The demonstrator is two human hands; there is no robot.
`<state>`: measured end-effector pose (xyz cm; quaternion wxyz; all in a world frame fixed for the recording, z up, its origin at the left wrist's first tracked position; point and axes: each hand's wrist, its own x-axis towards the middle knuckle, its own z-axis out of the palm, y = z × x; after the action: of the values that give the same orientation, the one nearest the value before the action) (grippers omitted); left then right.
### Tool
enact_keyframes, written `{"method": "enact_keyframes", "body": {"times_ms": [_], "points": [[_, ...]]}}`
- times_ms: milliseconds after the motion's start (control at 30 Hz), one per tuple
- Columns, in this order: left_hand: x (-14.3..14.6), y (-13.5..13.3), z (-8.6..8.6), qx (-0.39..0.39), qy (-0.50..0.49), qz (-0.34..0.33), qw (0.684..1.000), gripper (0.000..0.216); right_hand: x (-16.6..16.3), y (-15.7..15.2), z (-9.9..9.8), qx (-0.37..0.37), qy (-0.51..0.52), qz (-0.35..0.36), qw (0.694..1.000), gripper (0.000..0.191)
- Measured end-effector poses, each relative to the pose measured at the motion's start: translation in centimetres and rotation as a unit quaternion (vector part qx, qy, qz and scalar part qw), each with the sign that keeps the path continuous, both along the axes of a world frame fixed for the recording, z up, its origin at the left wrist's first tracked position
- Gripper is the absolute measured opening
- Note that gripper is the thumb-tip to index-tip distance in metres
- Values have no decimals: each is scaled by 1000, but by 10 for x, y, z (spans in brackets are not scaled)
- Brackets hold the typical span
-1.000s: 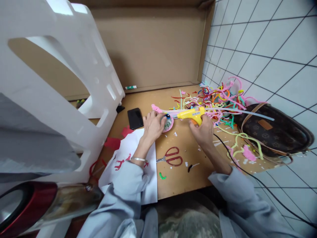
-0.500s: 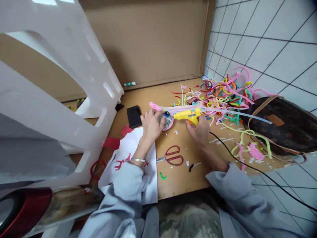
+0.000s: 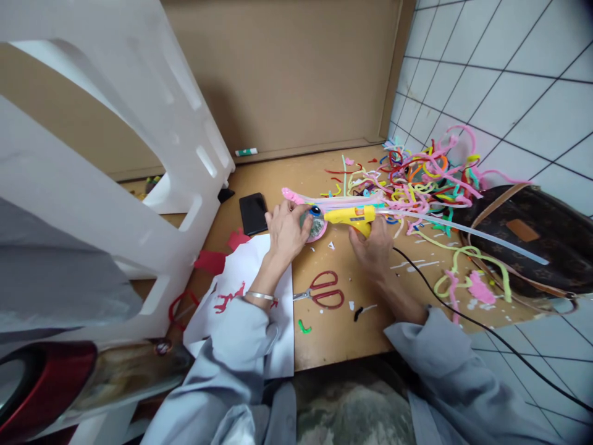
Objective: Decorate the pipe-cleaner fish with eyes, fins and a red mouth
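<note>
Panel (image 3: 287,74): brown, upright, bounding the rear edge of the tabletop (image 3: 324,355).
Tiled wall (image 3: 500,77): white, bounding the right rear.
Frame (image 3: 192,142): white, slotted, bounding the left side.
Tabletop: bare wood shows between the paper (image 3: 241,272) and the right forearm, down to the front edge; small white scraps dot it.
Handbag (image 3: 551,228): dark, patterned, at the right end, near the tiled wall.
Pipe cleaners (image 3: 433,176): tangled heap in the right rear corner, just beside the handbag; strands spread behind the glue gun (image 3: 347,216).
Paper: white, red shapes on it, reaching the front edge; the left forearm passes over it.
Glue gun: yellow, nozzle leftward; glue stick (image 3: 504,241) projects from its rear, passing in front of the handbag in this view; black cord (image 3: 466,320) leads off right.
Right hand (image 3: 374,242): wrapped round the glue gun's handle; heap behind, wood surface in front.
Left hand (image 3: 286,227): fingers bent over the left edge of the pink-rimmed disc (image 3: 317,231); whether they pinch it, cannot tell.
Scissors (image 3: 325,290): red handles, blades at the paper's right edge, well apart from both hands.
Phone (image 3: 252,212): black, left of the left hand.
Pink-rimmed disc: mid-tabletop, between the hands.
Marker (image 3: 246,151): at the panel's foot.
Eye (image 3: 315,211): blue and black, at the disc's upper edge, just beside the nozzle; contact cannot be told.
</note>
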<state>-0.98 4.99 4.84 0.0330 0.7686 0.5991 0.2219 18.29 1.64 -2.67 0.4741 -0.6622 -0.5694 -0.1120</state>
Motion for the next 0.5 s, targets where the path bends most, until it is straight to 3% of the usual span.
{"method": "enact_keyframes", "body": {"times_ms": [200,500], "points": [[0,0,-2,8,-5,1,1000,38,-1,-2,1,-13,15,11,1000,23],[4,-5,2,8,2,32,999,38,-6,-8,13,-97,144,-11,985,30]]}}
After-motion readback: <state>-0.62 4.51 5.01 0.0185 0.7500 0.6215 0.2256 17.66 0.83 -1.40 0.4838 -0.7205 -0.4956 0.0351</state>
